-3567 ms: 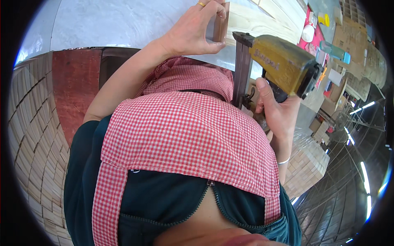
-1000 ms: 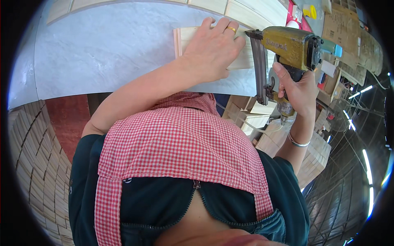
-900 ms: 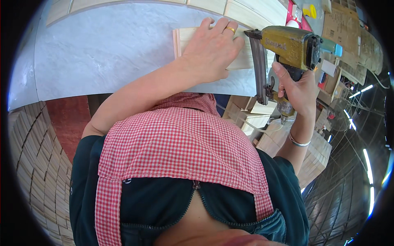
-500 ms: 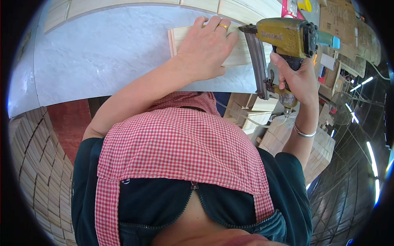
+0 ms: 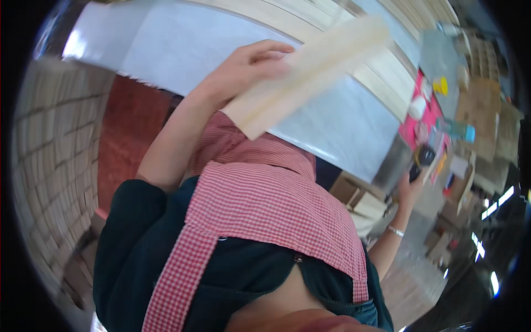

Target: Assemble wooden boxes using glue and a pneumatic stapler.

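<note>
Your wooden board (image 5: 315,72) is up in the air, on a slant, with its low end over your lap and its high end over the table (image 5: 177,44). It looks blurry. Your left hand (image 5: 249,69) has its fingers clamped on the board near the low end; I can't see your thumb.

My guess is that this step is shifting the board with one hand. Your next move calls for a firm grip, because the long end sticks out past your fingers and could dip or swing. It also calls for care near the pale planks (image 5: 381,86), which lie on the table past the board, so you don't bump them.

Your right hand (image 5: 409,191) is well apart from the board, stretched out to the right. It is at a dark thing (image 5: 423,157), but I can't tell if your fingers are closed on it or only touching it.

Just past that are a pink sheet (image 5: 407,131), a white tub (image 5: 417,107) and a bottle with a blue cap (image 5: 457,130).
</note>
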`<act>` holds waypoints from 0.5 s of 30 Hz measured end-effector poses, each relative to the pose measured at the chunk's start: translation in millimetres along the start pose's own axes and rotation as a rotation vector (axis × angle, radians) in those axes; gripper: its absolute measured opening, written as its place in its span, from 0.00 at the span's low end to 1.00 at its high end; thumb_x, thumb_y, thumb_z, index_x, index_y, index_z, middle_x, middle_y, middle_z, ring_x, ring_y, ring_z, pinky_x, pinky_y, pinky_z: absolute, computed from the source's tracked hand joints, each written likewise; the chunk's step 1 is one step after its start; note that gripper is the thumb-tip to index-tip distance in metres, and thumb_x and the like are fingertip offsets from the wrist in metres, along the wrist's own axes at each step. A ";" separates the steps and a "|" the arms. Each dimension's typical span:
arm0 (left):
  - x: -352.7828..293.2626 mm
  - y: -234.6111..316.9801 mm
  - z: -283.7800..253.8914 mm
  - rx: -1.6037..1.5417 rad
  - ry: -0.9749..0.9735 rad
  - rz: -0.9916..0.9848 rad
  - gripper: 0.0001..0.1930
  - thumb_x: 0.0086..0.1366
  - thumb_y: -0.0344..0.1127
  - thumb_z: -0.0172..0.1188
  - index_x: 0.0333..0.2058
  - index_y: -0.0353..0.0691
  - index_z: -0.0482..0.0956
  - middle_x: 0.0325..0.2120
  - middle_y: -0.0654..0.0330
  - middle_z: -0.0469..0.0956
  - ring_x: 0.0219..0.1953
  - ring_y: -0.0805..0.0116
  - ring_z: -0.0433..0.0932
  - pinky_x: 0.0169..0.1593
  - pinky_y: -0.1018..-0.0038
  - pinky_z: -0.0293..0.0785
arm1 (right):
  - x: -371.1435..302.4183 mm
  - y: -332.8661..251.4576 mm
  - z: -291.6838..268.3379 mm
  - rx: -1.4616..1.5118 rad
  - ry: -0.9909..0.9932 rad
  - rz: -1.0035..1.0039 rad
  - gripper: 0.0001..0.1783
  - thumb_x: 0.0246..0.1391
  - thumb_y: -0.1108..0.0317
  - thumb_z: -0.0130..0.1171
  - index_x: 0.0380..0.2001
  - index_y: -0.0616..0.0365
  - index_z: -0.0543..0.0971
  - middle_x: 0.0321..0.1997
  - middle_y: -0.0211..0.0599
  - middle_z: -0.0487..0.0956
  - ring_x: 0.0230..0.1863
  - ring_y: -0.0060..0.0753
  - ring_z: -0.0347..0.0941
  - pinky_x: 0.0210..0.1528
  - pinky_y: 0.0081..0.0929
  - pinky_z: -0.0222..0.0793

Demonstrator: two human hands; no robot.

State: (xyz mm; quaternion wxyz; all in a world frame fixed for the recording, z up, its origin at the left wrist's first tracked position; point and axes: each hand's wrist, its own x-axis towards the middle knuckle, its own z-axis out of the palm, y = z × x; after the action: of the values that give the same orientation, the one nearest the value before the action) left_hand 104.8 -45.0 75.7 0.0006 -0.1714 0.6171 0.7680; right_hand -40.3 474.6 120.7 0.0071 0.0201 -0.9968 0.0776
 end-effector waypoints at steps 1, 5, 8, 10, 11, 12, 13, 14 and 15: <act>-17.6 -7.7 -26.5 -0.209 0.121 -0.062 0.24 0.66 0.43 0.61 0.56 0.35 0.76 0.47 0.49 0.81 0.44 0.62 0.80 0.48 0.68 0.77 | 2.4 25.3 15.8 -0.039 0.058 -0.082 0.29 0.54 0.67 0.59 0.58 0.67 0.71 0.45 0.56 0.81 0.43 0.56 0.79 0.47 0.42 0.74; -106.3 -16.7 -88.6 -0.412 0.420 -0.269 0.21 0.70 0.41 0.54 0.55 0.33 0.76 0.49 0.51 0.80 0.46 0.64 0.80 0.49 0.71 0.76 | 1.1 85.7 56.3 -0.132 0.105 0.034 0.33 0.55 0.65 0.61 0.62 0.67 0.69 0.53 0.58 0.79 0.51 0.60 0.77 0.54 0.43 0.73; -150.6 -43.2 -96.1 -0.180 0.781 -0.093 0.23 0.71 0.44 0.54 0.57 0.34 0.75 0.51 0.53 0.79 0.48 0.65 0.77 0.49 0.75 0.73 | 6.4 103.4 74.2 -0.172 0.122 -0.009 0.33 0.56 0.63 0.62 0.63 0.65 0.68 0.54 0.57 0.79 0.52 0.61 0.77 0.55 0.43 0.73; -164.7 -64.7 -94.9 0.144 0.971 0.001 0.24 0.69 0.45 0.56 0.57 0.35 0.75 0.50 0.54 0.79 0.48 0.63 0.77 0.51 0.74 0.72 | 15.9 101.3 90.7 -0.177 0.140 -0.048 0.34 0.57 0.61 0.62 0.63 0.65 0.68 0.55 0.56 0.79 0.52 0.61 0.77 0.55 0.44 0.73; -165.9 -71.7 -92.9 0.392 1.044 0.040 0.25 0.67 0.46 0.58 0.57 0.35 0.74 0.49 0.54 0.79 0.47 0.61 0.77 0.52 0.72 0.72 | 18.2 97.6 97.3 -0.158 0.132 -0.040 0.34 0.58 0.60 0.61 0.64 0.65 0.68 0.55 0.56 0.78 0.52 0.61 0.77 0.55 0.44 0.73; -167.9 -67.2 -83.2 0.392 1.066 0.046 0.25 0.67 0.46 0.58 0.57 0.35 0.74 0.49 0.54 0.79 0.47 0.61 0.77 0.52 0.72 0.72 | 21.7 94.9 99.9 -0.147 0.131 -0.034 0.34 0.58 0.59 0.61 0.64 0.64 0.68 0.56 0.56 0.78 0.53 0.61 0.77 0.55 0.44 0.73; -170.0 -62.9 -71.1 0.817 1.089 0.201 0.25 0.65 0.45 0.60 0.55 0.36 0.75 0.48 0.54 0.79 0.46 0.57 0.77 0.53 0.68 0.70 | 24.2 92.5 101.6 -0.138 0.130 -0.024 0.34 0.58 0.57 0.60 0.64 0.64 0.68 0.56 0.56 0.78 0.53 0.61 0.77 0.55 0.44 0.73; -170.8 -57.3 -57.1 1.245 1.074 0.353 0.24 0.62 0.44 0.62 0.53 0.36 0.75 0.46 0.53 0.79 0.44 0.54 0.77 0.54 0.64 0.69 | 25.3 90.2 102.3 -0.130 0.131 -0.013 0.34 0.59 0.56 0.60 0.64 0.64 0.68 0.57 0.56 0.78 0.54 0.61 0.77 0.55 0.44 0.72; -171.4 -50.0 -38.6 1.282 0.996 0.389 0.24 0.60 0.44 0.63 0.51 0.36 0.75 0.46 0.52 0.78 0.44 0.51 0.76 0.54 0.62 0.68 | 24.0 88.6 102.1 -0.124 0.128 0.002 0.35 0.59 0.55 0.59 0.64 0.64 0.68 0.57 0.56 0.77 0.54 0.61 0.76 0.56 0.44 0.72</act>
State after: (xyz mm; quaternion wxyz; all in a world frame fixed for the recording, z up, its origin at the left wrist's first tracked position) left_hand 286.8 -33.5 66.6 -0.3076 -0.3478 0.8812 0.0888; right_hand -69.1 545.3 6.5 0.0717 0.0135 -0.9972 0.0167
